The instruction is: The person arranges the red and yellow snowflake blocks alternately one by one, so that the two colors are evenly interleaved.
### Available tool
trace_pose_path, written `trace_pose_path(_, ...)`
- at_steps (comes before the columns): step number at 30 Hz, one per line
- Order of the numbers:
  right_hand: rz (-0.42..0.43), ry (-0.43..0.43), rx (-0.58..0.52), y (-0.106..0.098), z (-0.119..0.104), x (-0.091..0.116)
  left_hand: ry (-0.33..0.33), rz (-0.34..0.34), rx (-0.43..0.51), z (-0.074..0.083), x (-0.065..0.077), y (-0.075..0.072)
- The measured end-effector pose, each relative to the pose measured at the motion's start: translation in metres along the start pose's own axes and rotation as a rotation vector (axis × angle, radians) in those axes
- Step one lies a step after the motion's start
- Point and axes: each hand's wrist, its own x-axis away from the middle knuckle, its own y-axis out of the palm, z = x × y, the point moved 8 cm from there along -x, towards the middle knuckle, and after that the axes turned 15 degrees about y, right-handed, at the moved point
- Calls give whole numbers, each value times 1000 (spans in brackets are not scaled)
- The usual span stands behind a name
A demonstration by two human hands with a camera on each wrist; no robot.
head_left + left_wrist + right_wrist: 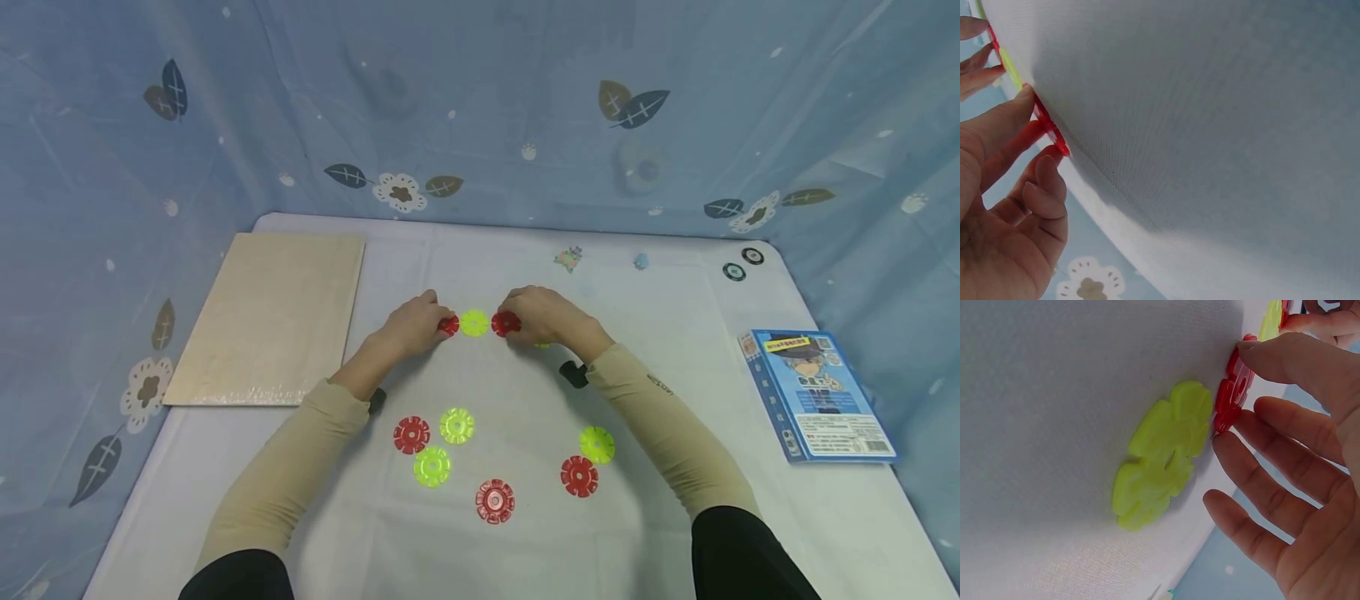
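My left hand (414, 325) pinches a red flower-shaped plastic disc (450, 326) between thumb and fingers; the left wrist view shows this red disc (1051, 130) edge-on. Beside it on the white cloth lies a yellow-green disc (474, 323). On that disc's other side, my right hand (542, 315) holds a second red disc (502, 323), thumb on one edge and fingertips at the other. Another yellow-green disc (1163, 453) lies flat close to the right fingers, mostly hidden under the hand in the head view. Together these discs form a row.
Nearer me lie more discs: a red one (412, 435) with two yellow-green, a lone red disc (495, 502), and a red-and-green pair (580, 477). A wooden board (266, 317) is at left, a blue box (821, 396) at right. Small stickers (568, 259) dot the far side.
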Motion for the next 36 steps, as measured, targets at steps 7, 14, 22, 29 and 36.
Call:
trace_pose_path(7,23,-12,8,0,0,3,21,-1,-18,2,0,0)
trace_pose_path(14,28,-18,14,2,0,6,45,3,-39,5,0,-1)
trace_pose_path(22,17,-31,28,2,-1,9,31,-2,-28,6,0,0)
trace_pose_path(29,53,-49,26,-5,4,14,33,-2,-26,4,-2,2)
trace_pose_path(36,24,15,26,-5,17,22,19,-1,-21,1,0,1)
